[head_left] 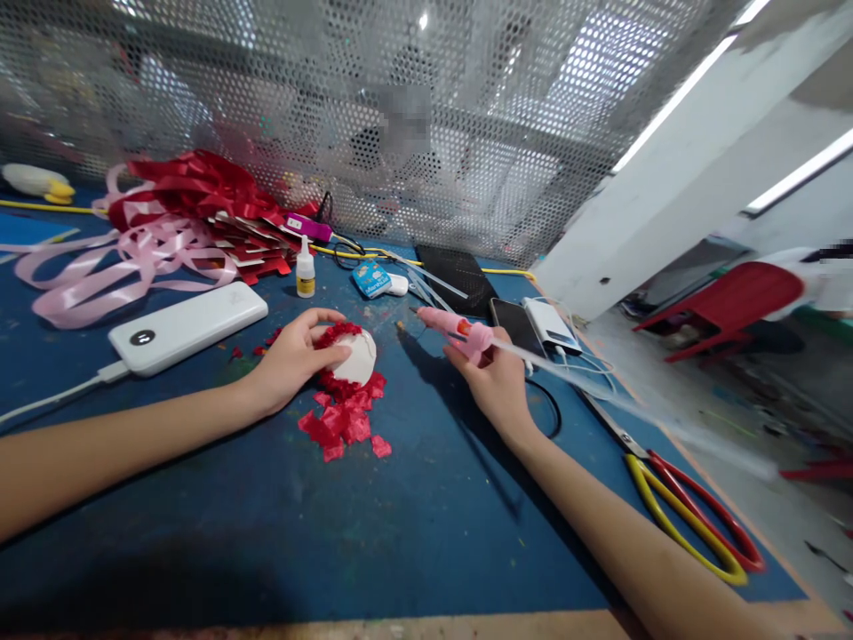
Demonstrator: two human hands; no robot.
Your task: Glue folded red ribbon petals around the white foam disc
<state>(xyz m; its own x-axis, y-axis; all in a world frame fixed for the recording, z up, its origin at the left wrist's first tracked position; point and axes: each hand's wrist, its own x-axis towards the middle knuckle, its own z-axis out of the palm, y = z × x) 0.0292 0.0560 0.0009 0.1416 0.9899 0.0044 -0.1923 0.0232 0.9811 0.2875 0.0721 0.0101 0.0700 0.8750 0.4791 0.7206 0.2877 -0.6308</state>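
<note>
Between the thumb and fingers of my left hand is a white round piece, its left edge covered with crumpled red ribbon bits. Loose red ribbon squares lie on the blue table just below it. My right hand is wrapped round a pink hot glue gun. The gun's nozzle points left, towards the white piece but apart from it. A long translucent glue stick sticks out of the gun's back end.
Red ribbon and pink ribbon are heaped at the back left. Nearby are a white power bank and a small glue bottle. Scissors lie at the right edge, below a phone. A perforated metal screen stands behind.
</note>
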